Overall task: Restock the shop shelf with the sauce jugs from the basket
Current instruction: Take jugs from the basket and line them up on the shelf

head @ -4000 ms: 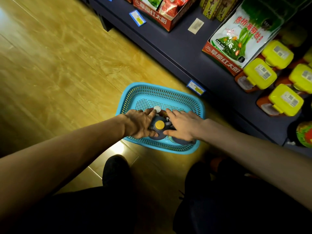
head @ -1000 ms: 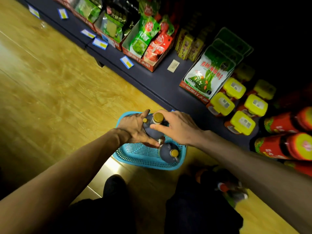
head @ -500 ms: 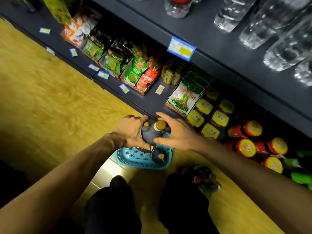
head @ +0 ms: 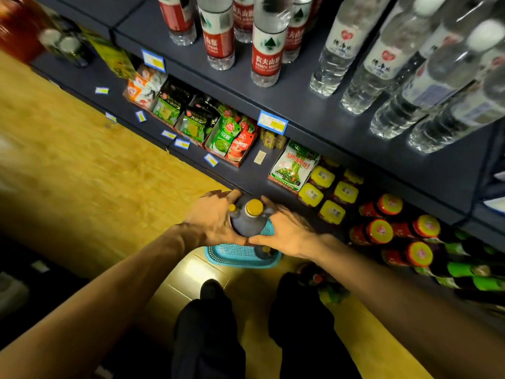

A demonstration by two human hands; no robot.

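Dark sauce jug (head: 247, 221) clamped between both grips, left hand (head: 211, 220) and right hand (head: 287, 231); one jug (head: 263, 251) in basket (head: 232, 254).

Retail shop aisle. Dark shelving (head: 341, 127) runs in tiers, with price tags (head: 272, 122) clipped along its front edges. Upper tier: rows of bottled water (head: 266, 50). Lower tier: display cartons of packaged sauce sachets (head: 232, 138), yellow-lidded tubs (head: 332, 212) and red jars (head: 378, 231). Wood-pattern floor (head: 82, 173).
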